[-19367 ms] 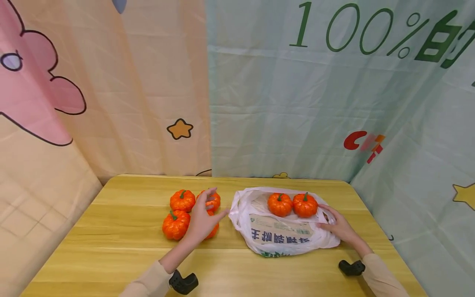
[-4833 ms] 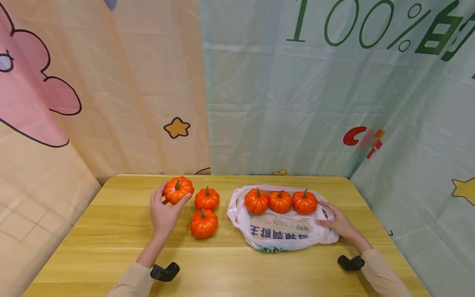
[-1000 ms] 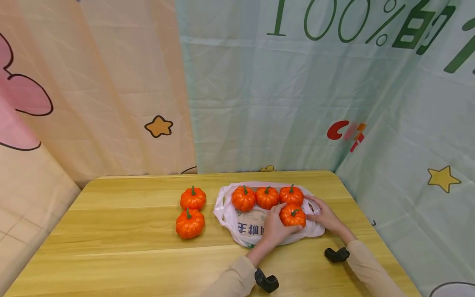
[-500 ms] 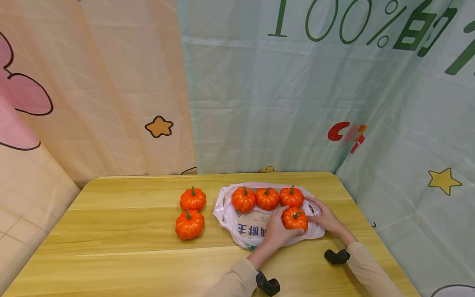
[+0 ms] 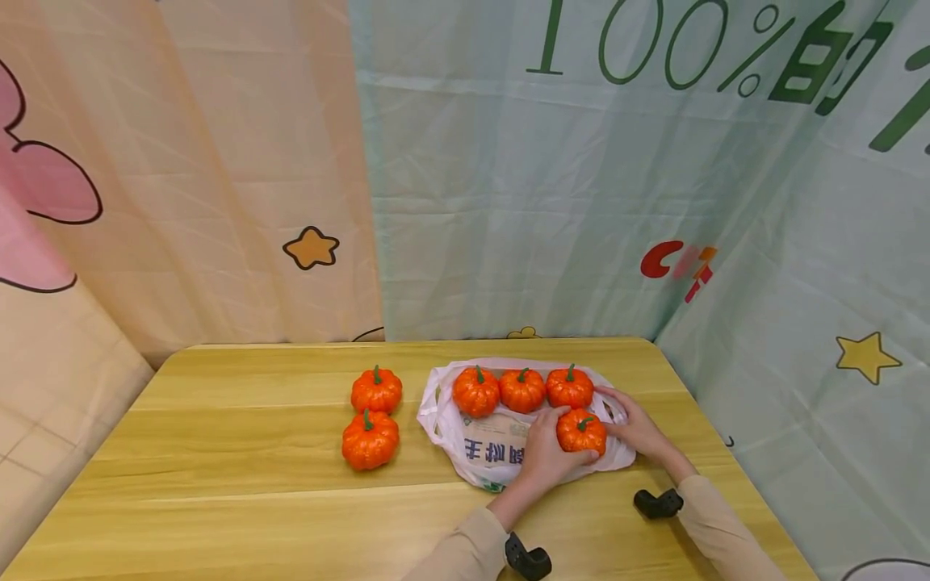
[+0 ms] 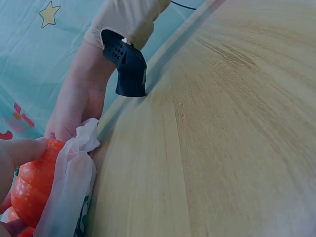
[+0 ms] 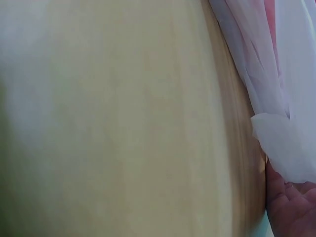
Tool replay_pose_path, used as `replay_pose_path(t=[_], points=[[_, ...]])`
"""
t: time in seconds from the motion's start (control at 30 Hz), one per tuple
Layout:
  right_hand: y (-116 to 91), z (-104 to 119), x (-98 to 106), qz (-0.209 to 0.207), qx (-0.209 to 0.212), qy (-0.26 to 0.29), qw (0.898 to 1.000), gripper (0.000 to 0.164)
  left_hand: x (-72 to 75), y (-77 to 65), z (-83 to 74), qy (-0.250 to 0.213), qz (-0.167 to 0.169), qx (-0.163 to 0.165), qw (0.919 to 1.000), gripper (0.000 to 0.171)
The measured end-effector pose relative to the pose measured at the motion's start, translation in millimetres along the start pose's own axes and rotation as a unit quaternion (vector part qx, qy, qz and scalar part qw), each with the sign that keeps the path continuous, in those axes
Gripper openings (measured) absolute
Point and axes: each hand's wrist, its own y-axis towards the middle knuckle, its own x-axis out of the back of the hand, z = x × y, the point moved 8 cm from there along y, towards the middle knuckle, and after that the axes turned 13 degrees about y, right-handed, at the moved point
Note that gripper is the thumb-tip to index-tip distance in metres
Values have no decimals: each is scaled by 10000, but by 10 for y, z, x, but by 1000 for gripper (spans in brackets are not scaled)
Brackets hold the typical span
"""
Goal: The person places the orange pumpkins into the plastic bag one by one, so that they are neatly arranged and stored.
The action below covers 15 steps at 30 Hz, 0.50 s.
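My left hand [image 5: 545, 456] grips a small orange pumpkin [image 5: 583, 433] with a green stem, over the front right part of a white plastic bag [image 5: 445, 428]. In the left wrist view, fingers wrap the pumpkin [image 6: 37, 185] beside the bag's side [image 6: 69, 182]. Behind it, three similar pumpkins [image 5: 522, 390] stand in a row inside the bag's mouth. At the bag's right edge my right hand [image 5: 643, 428] holds the plastic, its fingertips close to the gripped pumpkin. The right wrist view shows that hand [image 7: 291, 210] under a fold of the bag [image 7: 281, 145].
Two more pumpkins [image 5: 370, 440] sit one behind the other on the wooden table [image 5: 218, 452], left of the bag. Printed curtains [image 5: 465, 202] hang behind and beside the table. Each wrist carries a black device [image 5: 658, 504].
Earlier, two, then three pumpkins were in the bag and the left hand lifted one at the left. It is now over the bag, having shifted slightly right and nearer within the last second.
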Motion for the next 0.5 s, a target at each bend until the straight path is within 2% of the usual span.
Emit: replay_pose_path(t=[0.3,0.5], points=[[-3,-2,-4,-3,62,53,10000,60,-22,16,3,280,148,132,9994,71],[-9,6,5,-29,55,-79,9999,60,-8,9,-10,291,244,198,9991,71]])
